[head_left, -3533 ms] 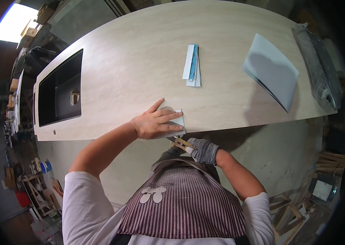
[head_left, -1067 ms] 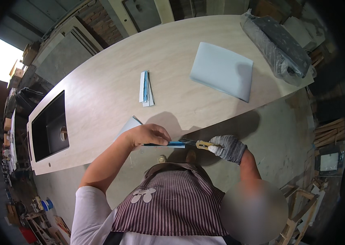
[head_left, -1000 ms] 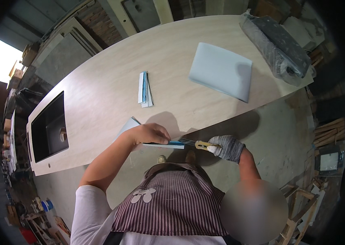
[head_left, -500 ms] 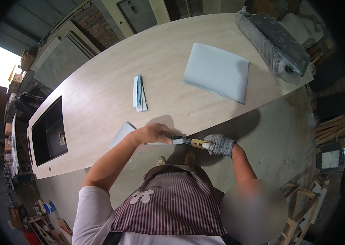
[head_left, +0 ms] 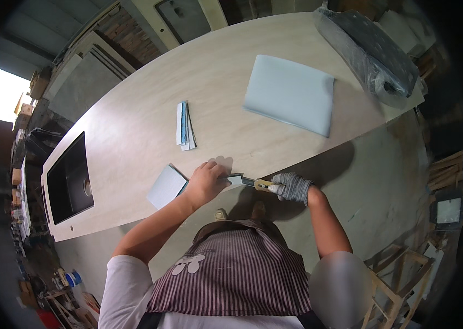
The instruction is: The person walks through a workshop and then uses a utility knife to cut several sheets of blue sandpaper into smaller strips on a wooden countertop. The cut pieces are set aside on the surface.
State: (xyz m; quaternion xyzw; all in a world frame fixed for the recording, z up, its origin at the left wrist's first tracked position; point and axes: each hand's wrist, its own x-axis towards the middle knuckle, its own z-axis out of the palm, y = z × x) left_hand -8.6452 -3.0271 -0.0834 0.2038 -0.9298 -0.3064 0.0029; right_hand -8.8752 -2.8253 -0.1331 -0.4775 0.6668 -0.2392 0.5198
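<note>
My bare left hand (head_left: 205, 183) is closed on a narrow pale piece of folded sheet (head_left: 235, 180) at the near edge of the countertop. In my right hand (head_left: 294, 188), which wears a grey knitted glove, is a utility knife (head_left: 265, 185) with a yellowish handle. Its blade points left and meets the end of the pale piece; whether it is inside the fold I cannot tell. Left of my left hand lies a small stack of pale square sheets (head_left: 167, 187). Farther back are several white and blue strips (head_left: 186, 126), and to their right a large pale-blue folded sheet (head_left: 289, 94).
The beige countertop (head_left: 133, 115) has a black sink (head_left: 71, 183) set in its left end. A dark object wrapped in clear plastic (head_left: 371, 57) stands at the far right. A wooden frame (head_left: 398, 285) is on the floor at the lower right.
Both hands have moved slightly away from my body, with the pale piece now over the counter edge and tilted. The small square stack shows more fully. My right hand still holds the knife.
</note>
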